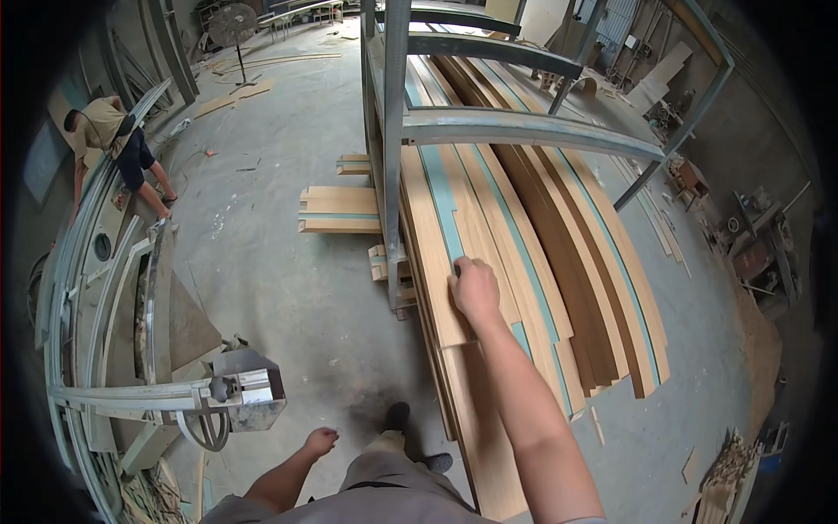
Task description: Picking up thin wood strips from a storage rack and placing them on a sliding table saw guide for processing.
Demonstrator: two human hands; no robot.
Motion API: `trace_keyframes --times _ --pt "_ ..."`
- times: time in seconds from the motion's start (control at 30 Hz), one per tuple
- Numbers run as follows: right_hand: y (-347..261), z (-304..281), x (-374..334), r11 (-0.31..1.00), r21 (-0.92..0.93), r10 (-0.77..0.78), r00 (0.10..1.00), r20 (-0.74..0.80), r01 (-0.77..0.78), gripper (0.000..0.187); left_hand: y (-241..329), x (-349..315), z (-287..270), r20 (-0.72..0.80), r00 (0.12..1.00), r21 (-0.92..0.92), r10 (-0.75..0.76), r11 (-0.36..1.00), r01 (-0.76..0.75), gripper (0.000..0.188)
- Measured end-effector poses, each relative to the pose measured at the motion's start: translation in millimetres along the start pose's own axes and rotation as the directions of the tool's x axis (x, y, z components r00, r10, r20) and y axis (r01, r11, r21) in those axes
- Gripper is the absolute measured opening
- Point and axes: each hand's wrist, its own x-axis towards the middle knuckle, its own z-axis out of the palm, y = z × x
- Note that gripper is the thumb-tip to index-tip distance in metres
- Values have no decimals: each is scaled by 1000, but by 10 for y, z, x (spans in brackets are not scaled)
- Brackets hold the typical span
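Note:
My right hand (477,293) reaches over a stack of long pale wooden boards (439,301) with blue-green strips along them. Its fingers are closed at a board's surface beside a blue-green strip (443,205). A small dark spot shows at the fingertips; whether it is a held object I cannot make out. Low on the left, my left hand (321,441) hangs beside my body with its fingers curled in, and nothing shows in it. Darker brown boards (559,262) lie among the pale ones to the right.
A grey metal rack (393,157) frames the stack; shorter board ends (340,210) stick out on its left. A machine with a long rail (157,395) stands at left, where another person (113,140) bends over. Behind is a standing fan (234,31); wood scraps (729,472) lie lower right.

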Motion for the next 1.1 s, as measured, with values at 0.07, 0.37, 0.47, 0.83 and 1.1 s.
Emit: trace_keyframes --times 0.07,0.37,0.47,0.83,1.1 --pt "29 -47 -172 1000 12 -26 998 -55 26 33 210 -79 159 6 998 -40 59 998 -58 28" --pt "81 -317 -2492 951 204 -195 961 -194 234 34 -679 -987 627 -75 996 -187 53 980 -67 27" --pt "184 -387 -3575 911 251 -292 942 -166 327 34 -1474 -1355 787 -136 990 -137 -34 990 15 30" --pt "182 -60 -6003 765 585 -545 756 363 270 30 -3247 -2671 1285 -260 964 30 46 999 -40 44" --pt "-517 508 -6580 697 544 -702 289 650 468 36 -4466 -3526 1167 -457 886 -332 -77 939 -90 37"
